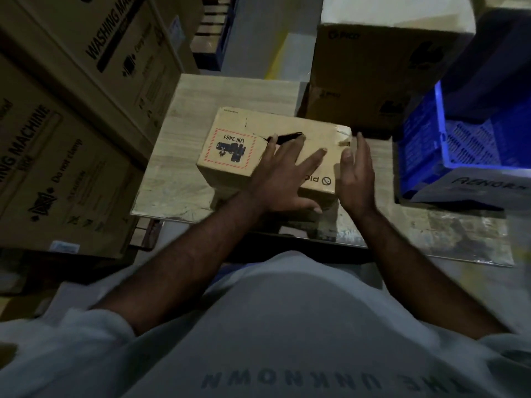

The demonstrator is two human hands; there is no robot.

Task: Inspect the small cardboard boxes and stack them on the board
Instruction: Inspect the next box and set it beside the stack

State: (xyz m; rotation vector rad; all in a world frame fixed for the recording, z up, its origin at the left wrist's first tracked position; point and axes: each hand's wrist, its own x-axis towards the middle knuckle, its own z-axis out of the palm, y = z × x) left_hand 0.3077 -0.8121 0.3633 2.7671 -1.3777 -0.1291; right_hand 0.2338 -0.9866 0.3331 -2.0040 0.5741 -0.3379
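- nearest the camera, a grey t-shirt (287, 326) fills the bottom of the view; its print is upside down, blurred and cut off at the edge.
- both bare forearms reach forward from it to a small cardboard box (230, 130).
- the left hand (283, 179) lies palm down on the box top, fingers (314, 160) straight and spread wide, thumb hooked over the near edge.
- a black pen (290, 136) shows at those fingertips; whether it is held or merely lying there cannot be told.
- the right hand (357, 173) stands edge-on at the box's right end, fingers straight and close together; contact with the cardboard is unclear.
- the box sits flat on a light wooden board (178, 156), its un 3481 label facing up; the hands cover part of its side print.
- right of the board stands a blue crate (459, 139), cut off by the frame.
- behind the box, two stacked pico cartons (373, 70) are dim.
- far left, washing machine cartons (71, 139) run out of view.
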